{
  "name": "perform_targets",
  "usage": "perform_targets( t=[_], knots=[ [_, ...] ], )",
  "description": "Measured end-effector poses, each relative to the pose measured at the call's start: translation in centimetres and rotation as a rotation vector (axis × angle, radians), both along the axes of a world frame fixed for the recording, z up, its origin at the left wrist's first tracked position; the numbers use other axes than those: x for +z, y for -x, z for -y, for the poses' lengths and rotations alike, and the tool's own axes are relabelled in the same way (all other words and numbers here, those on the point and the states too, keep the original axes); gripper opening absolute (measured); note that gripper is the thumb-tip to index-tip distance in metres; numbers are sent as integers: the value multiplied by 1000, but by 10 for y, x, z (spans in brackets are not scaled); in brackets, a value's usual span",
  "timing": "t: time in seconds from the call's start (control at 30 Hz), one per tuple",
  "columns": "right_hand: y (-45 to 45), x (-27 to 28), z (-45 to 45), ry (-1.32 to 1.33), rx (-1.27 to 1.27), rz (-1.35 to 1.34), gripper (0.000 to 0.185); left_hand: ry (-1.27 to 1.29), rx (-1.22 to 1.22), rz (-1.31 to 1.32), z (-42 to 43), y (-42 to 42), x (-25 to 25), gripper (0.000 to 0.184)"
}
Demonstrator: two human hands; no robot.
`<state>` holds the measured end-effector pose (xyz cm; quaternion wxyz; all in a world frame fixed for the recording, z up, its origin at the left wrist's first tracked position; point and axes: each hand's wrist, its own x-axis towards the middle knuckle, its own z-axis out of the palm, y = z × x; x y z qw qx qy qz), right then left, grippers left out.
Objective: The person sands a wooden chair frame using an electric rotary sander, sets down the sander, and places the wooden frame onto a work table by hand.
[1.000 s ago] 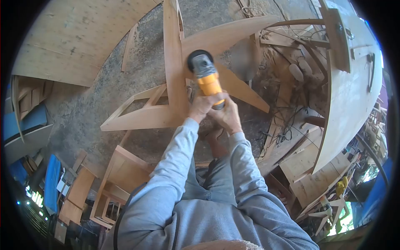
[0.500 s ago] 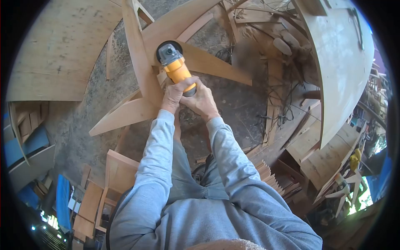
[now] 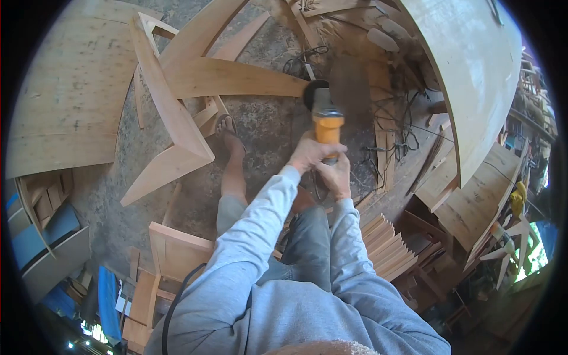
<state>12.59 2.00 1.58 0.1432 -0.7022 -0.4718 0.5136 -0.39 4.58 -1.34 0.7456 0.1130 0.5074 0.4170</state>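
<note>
A yellow angle grinder (image 3: 329, 125) with a dark round disc is held out in front of me by both hands. My left hand (image 3: 312, 154) wraps its body from the left, and my right hand (image 3: 335, 176) grips the rear end. The disc is at the right tip of a long tapered wooden piece (image 3: 236, 78); whether it touches the wood I cannot tell. That piece meets an angled wooden frame (image 3: 171, 112) on the left. Slight blur covers the grinder's head.
A large plywood sheet (image 3: 71, 83) lies left, and a curved pale panel (image 3: 467, 71) rises right. Black cables (image 3: 402, 139) tangle on the concrete floor. Stacked wooden strips (image 3: 387, 248) stand near my right side, a wooden chair-like frame (image 3: 177, 251) at my left. My sandalled foot (image 3: 226, 127) is beside the frame.
Both hands have carried the grinder right, from the angled frame's joint to the tapered piece's far tip. My body has shifted, and my foot now shows beside the frame.
</note>
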Motion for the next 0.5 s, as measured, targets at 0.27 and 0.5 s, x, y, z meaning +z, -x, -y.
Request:
perform_targets(
  t=[0.27,0.5],
  knots=[
    [45,5,-3,-54,-53,-85,57,26,-72,-122,-5,34,0,50],
    [195,-5,-13,12,234,-254,73,43,333,-96,31,193,11,42]
  ],
)
